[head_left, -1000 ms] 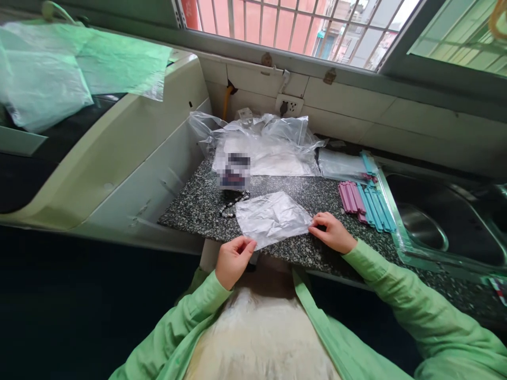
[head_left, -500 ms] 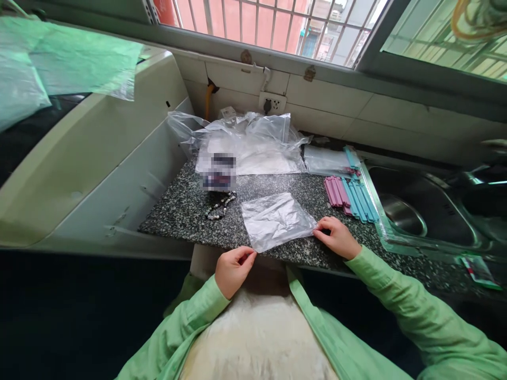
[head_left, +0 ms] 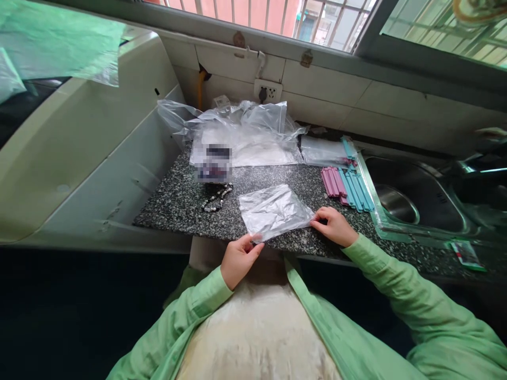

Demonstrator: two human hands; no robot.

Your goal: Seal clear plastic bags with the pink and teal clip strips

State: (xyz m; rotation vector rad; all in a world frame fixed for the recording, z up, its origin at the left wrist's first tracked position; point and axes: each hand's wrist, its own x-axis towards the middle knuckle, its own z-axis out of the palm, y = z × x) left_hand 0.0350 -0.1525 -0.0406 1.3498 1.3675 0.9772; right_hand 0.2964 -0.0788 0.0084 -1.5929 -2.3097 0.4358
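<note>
The left hand (head_left: 238, 258) pinches the near left corner of a small clear plastic bag (head_left: 274, 211) between thumb and fingers, at the near edge of the speckled counter (head_left: 178, 206). The right hand (head_left: 332, 226) rests on the bag's right corner, fingers curled and pressing it down; whether it actually pinches the film cannot be told. The bag lies flat and crumpled on the counter, its near corner just overhanging the edge. Compared with half a second ago, the left hand has come up from just below the corner and closed on it, while the right hand has kept its place and the bag has barely shifted; the bag now appears held at both near corners, which suggests that it is being squared up or opened for handling. To the left of the bag lies a string of beads (head_left: 217, 197), apart from it and untouched. Farther off lies a heap of clear bags (head_left: 245, 132). To the right, near the sink (head_left: 412, 195), lies a row of pink and blue clips (head_left: 347, 187), close to the right hand but not touched.
</note>
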